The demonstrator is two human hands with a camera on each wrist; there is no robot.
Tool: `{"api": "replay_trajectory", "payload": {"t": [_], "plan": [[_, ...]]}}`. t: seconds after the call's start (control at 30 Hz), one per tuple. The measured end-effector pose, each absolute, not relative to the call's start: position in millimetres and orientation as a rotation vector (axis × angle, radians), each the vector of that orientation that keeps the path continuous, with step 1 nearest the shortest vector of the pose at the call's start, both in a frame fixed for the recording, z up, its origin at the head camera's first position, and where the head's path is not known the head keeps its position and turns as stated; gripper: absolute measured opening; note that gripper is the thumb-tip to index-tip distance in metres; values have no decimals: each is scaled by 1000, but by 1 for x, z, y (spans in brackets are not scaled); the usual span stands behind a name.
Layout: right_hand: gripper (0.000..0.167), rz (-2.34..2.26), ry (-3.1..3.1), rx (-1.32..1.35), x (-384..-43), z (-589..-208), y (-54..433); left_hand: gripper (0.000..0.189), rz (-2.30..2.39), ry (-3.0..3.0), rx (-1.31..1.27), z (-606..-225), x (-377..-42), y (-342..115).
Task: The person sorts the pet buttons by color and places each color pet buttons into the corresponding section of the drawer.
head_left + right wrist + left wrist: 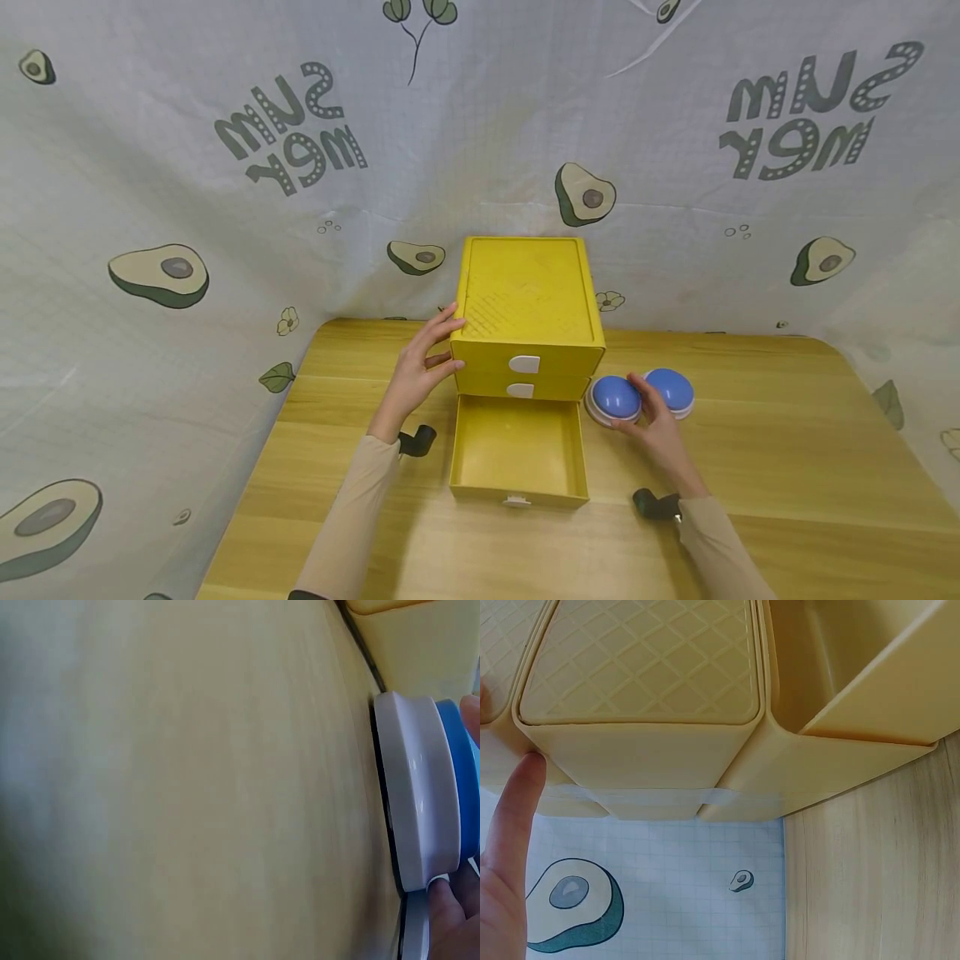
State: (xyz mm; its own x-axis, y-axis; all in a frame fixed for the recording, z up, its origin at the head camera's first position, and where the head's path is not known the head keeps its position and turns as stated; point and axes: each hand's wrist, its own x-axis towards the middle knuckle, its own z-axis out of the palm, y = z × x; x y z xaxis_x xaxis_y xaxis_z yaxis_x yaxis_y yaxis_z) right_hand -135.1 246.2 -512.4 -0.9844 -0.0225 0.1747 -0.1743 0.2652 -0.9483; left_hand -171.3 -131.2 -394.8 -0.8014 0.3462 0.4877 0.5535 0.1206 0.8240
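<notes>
A yellow drawer cabinet (pixel 528 292) stands at the table's back, its bottom drawer (pixel 519 442) pulled out with nothing inside. My left hand (pixel 420 367) steadies its left side, fingers extended along the side and top edge, thumb at the front corner. In the left wrist view, a fingertip touches the cabinet wall (pixel 645 754). To the cabinet's right, my right hand (pixel 656 429) holds a blue-domed round push button (pixel 617 397) with a white base, thumb and fingers on opposite sides. The right wrist view shows its white base (pixel 420 787) at the table surface.
A second blue push button (pixel 670 390) sits just right of the held one, close to the fingers. Behind the wooden table (pixel 787 433) hangs a white cloth (pixel 480 125) printed with avocados. Two upper drawers with white handles (pixel 523 364) are closed.
</notes>
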Motion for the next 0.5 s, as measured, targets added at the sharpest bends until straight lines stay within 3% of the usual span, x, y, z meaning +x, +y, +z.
{"api": "replay_trajectory", "payload": {"t": [0.5], "plan": [[86,1491,-2690,182,-143,-508,252,52,-1777,-2197,-913,-395,-171,-130]]}}
